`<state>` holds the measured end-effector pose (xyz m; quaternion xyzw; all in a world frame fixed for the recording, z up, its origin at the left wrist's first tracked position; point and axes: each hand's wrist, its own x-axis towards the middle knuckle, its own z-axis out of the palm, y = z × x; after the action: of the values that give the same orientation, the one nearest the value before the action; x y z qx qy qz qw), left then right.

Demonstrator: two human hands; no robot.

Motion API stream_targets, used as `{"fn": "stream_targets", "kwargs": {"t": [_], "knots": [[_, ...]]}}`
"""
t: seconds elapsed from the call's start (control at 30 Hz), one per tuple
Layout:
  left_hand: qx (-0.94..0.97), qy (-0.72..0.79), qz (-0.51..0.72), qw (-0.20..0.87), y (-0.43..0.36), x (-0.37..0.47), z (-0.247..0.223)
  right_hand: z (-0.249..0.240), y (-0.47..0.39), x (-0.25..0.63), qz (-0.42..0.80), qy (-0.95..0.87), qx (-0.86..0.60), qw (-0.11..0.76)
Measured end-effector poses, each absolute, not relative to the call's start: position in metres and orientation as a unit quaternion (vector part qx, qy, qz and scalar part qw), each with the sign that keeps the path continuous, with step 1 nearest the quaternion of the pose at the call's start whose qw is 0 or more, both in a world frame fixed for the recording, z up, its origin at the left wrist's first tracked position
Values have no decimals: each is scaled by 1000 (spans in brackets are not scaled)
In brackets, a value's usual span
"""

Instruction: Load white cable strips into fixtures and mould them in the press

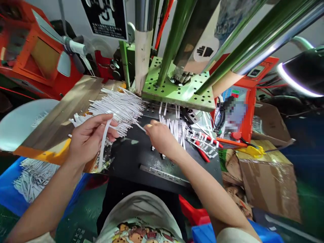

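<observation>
Between the thumb and fingers of my left hand (86, 140) a flat white strip (103, 145) hangs down, slightly curved. My right hand (162, 136) pinches the end of another thin white strip (140, 126), which points back toward the pile. That pile of loose white strips (117, 104) lies on a wooden board (60, 111) just beyond my left hand. Several white strips (174, 126) sit side by side on the black work plate (126, 158), partly hidden behind my right hand. What lies under my right fingers is hidden.
Over the work plate stands a press with a green perforated plate (152, 84). At the right are a white frame part (202, 143), red-handled pliers (202, 153) and an orange control box (249, 114). A metal bar (162, 173) lies near the front edge. A blue bin (10, 189) with strips is lower left.
</observation>
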<state>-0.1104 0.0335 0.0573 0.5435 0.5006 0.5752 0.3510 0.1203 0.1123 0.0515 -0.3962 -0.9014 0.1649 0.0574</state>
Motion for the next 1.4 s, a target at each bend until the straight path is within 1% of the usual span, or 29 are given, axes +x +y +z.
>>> {"fn": "stream_targets", "kwargs": {"t": [0.03,0.1,0.2,0.27,0.37,0.47,0.57,0.63,0.7,0.77,0.83,0.9,1.0,1.03,1.1,1.17,1.2,1.3,1.4], "knots": [[525,502,584,363,26,-103,51,47,95,143,196,-889,-403,98],[542,517,578,325,10,-86,35,36,56,185,269,-841,-427,193],[660,494,506,254,-9,-54,9,14,-2,222,318,-767,-466,305],[726,434,465,261,-17,-31,-2,1,-30,231,313,-749,-472,344],[774,367,432,281,-23,-5,-12,-9,-48,231,275,-764,-462,358],[804,354,398,265,-23,9,-15,-10,-49,229,226,-798,-445,338],[829,357,371,217,-21,9,-10,-11,-48,229,183,-835,-413,314],[847,360,350,177,-22,8,-5,-11,-48,231,174,-846,-393,316],[862,364,323,140,-24,10,-2,-7,-43,236,194,-850,-376,314],[872,368,301,119,-26,13,-1,2,-32,241,253,-861,-354,263],[880,368,277,113,-26,16,-3,17,-13,241,309,-876,-329,172],[892,345,272,106,-21,11,-3,32,14,230,315,-889,-317,98],[909,308,270,77,6,-17,7,45,62,186,230,-910,-341,58],[910,324,256,49,20,-32,12,45,80,166,194,-914,-353,51],[894,401,198,-37,54,-62,22,44,111,126,123,-919,-372,46],[868,464,135,-116,86,-89,30,41,136,91,74,-921,-380,36],[861,477,114,-137,98,-99,32,41,144,78,59,-923,-380,29],[867,468,99,-139,119,-114,32,42,151,64,42,-924,-379,10],[874,456,120,-116,114,-111,31,42,136,92,33,-919,-393,3]]}}
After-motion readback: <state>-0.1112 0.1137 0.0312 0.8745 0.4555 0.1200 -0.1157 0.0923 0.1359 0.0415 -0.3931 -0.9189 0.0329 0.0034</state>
